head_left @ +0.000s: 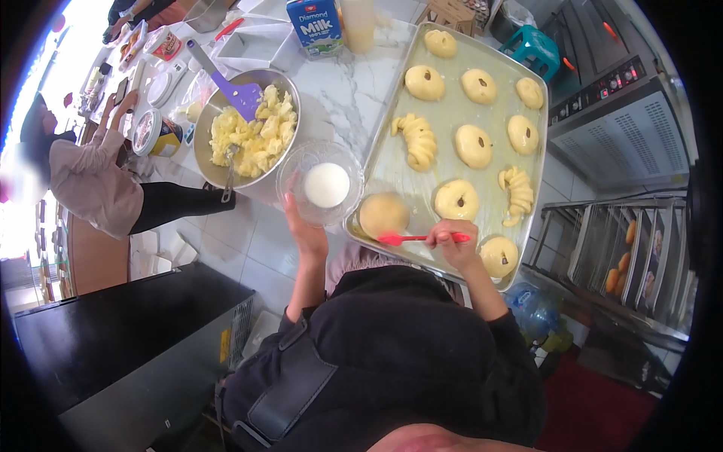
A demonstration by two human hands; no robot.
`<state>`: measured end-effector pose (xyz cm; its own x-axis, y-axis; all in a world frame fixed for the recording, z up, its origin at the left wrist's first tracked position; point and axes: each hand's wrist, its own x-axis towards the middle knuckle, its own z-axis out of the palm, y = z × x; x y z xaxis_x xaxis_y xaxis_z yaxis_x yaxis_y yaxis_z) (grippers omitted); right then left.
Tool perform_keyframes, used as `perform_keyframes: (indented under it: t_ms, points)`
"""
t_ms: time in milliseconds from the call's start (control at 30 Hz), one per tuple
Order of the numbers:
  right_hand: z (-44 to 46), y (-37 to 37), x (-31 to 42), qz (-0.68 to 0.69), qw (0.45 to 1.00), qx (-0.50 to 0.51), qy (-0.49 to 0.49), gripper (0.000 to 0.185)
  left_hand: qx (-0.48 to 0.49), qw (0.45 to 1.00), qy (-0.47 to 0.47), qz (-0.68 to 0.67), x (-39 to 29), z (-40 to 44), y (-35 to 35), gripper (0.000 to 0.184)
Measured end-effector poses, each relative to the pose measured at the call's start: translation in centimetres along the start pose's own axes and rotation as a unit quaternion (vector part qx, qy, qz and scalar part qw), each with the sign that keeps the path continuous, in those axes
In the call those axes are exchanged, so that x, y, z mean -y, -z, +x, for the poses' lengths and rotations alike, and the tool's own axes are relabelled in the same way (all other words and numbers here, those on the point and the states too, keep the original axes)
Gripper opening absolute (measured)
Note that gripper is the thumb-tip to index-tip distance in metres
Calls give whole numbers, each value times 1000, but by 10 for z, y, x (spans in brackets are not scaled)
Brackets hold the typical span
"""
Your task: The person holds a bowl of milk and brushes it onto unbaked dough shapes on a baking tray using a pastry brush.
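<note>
My left hand [307, 232] is closed on the near side of a clear glass bowl [290, 188] with white liquid [327, 185] in it. In my right hand [455, 239] is a red pastry brush [410, 239], its head against a round dough bun [384, 216] at the tray's near left corner. The large metal baking tray [444, 102] bears several glossy dough pieces. Most are round buns with a dark spot, such as the bun [456, 200] near my right hand. Two are ridged, curved rolls, one at the left [416, 142] and another roll [517, 196] at the right.
Left of the tray, a steel bowl [294, 154] holds yellow chunks and a purple spatula [239, 94]. A milk carton [314, 29] stands behind. An oven [602, 98] and a tray rack [633, 248] flank the right side. Another person [94, 169] stands at the left.
</note>
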<state>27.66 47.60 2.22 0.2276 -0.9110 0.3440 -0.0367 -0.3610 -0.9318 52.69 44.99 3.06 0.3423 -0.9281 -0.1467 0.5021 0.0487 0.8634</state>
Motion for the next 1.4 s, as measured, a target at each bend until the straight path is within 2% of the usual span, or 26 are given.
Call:
perform_keyframes:
  t_ms: [100, 200, 300, 400, 500, 700, 800, 900, 1000, 1100, 1233, 1400]
  points:
    - [5, 27, 11, -64, 995, -73, 16, 37, 1, 1000, 26, -7, 2, -1, -4, 54]
    - [24, 32, 37, -12, 967, -244, 66, 44, 12, 999, 40, 4, 10, -1, -9, 54]
    - [43, 18, 61, 64, 942, -322, 72, 42, 37, 997, 68, -1, 9, -6, -30, 53]
    - [52, -2, 58, 56, 961, -267, 41, 38, 70, 995, 72, -4, 24, -2, -36, 51]
    - [60, -10, 49, 21, 971, -240, 0, 36, 100, 993, 44, 53, 38, 2, -37, 51]
    - [67, -2, 40, 40, 963, -263, -40, 35, 110, 993, 42, 19, 47, 6, -45, 47]
    - [76, 11, 34, 97, 935, -327, -94, 36, 112, 993, 38, 21, 54, 11, -44, 45]
    - [79, 39, 16, 133, 902, -398, -103, 37, 108, 991, 73, 4, 73, 18, -24, 49]
    - [83, 61, -12, 131, 888, -439, -45, 37, 106, 993, 50, 16, 73, 22, -21, 50]
    - [77, 63, -46, 37, 911, -405, -71, 38, 73, 989, 94, -83, 43, 16, -37, 46]
    - [70, 67, -44, 44, 903, -422, -65, 37, 49, 995, 72, -55, 44, 24, -28, 49]
    - [72, 65, -44, 39, 924, -374, -71, 36, 30, 996, 73, -48, 41, 27, -23, 51]
